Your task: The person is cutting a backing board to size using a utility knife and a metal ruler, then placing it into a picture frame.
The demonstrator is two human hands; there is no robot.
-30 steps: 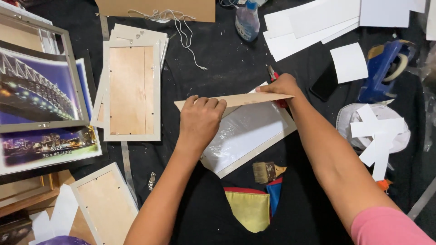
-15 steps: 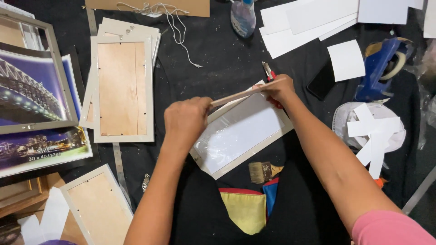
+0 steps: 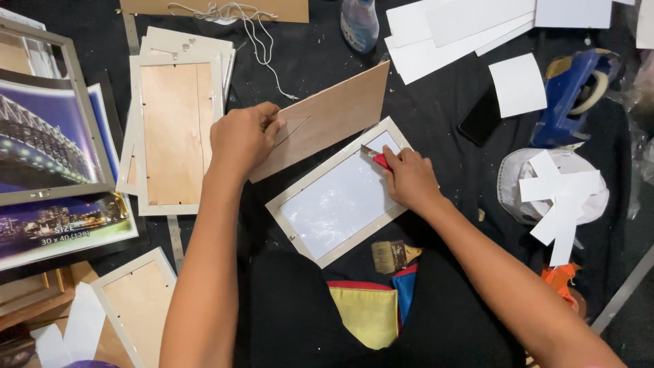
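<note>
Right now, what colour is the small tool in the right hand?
Red handle with a metal tip, held in the right hand; head view.

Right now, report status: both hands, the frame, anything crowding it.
Left hand holds brown backing board tilted up off frame. Right hand grips red-handled tool at white frame edge. Brush lies just below frame; not touching.

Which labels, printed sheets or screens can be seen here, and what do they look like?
Glossy bridge-at-night print: far left, blue and purple, in a grey frame.
City-lights insert sheet: below it, dark with a white lettered strip.
Black phone: upper right, screen dark.
Spray bottle: top centre, blue-white label.
</note>
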